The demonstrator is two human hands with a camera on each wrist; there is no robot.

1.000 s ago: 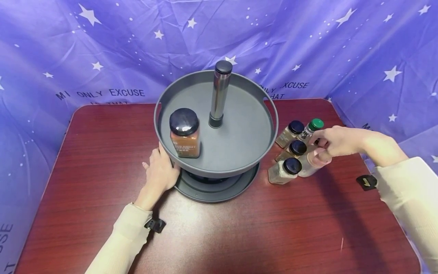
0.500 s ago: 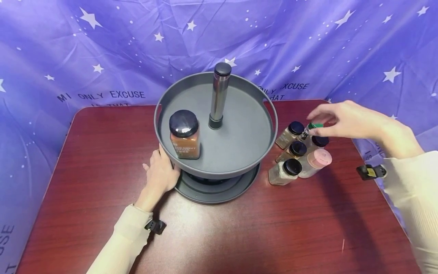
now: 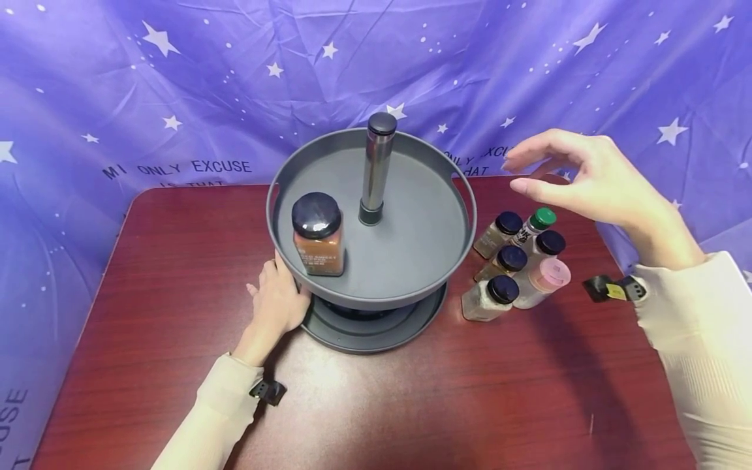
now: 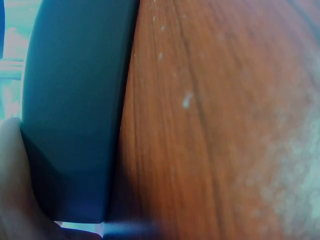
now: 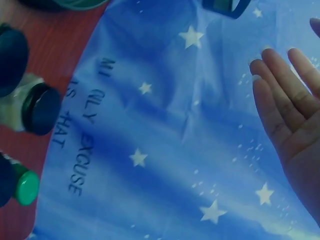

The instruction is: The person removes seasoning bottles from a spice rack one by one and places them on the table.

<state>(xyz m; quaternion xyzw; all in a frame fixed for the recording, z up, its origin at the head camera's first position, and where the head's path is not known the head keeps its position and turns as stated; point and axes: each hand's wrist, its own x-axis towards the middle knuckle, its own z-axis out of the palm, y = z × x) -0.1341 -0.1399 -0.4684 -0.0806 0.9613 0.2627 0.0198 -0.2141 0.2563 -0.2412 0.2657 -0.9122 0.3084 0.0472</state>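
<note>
My left hand (image 3: 279,297) grips the left side of a grey two-tier tray stand (image 3: 405,248), at the lower tier. Some of its fingers are hidden behind the rim; in the left wrist view part of the hand (image 4: 12,185) lies against the dark wall (image 4: 75,110). On the upper tier stands a red sweet pepper jar (image 3: 320,245) with a black lid. My right hand (image 3: 593,179) hovers with nothing in it, fingers apart and slightly bent. Below it stand a green-capped bottle (image 3: 543,219), a pink-lidded shaker (image 3: 549,277) and several black-lidded spice jars (image 3: 487,300).
A metal post (image 3: 376,170) with a black top rises from the upper tier. The jars stand close together on the red-brown table (image 3: 376,418), right of the stand. A purple star-printed curtain (image 3: 247,85) hangs behind the table.
My right hand has left the pink-lidded shaker, passed over the green-capped bottle and risen up and back, fingers spread. My left hand has stayed at the stand.
</note>
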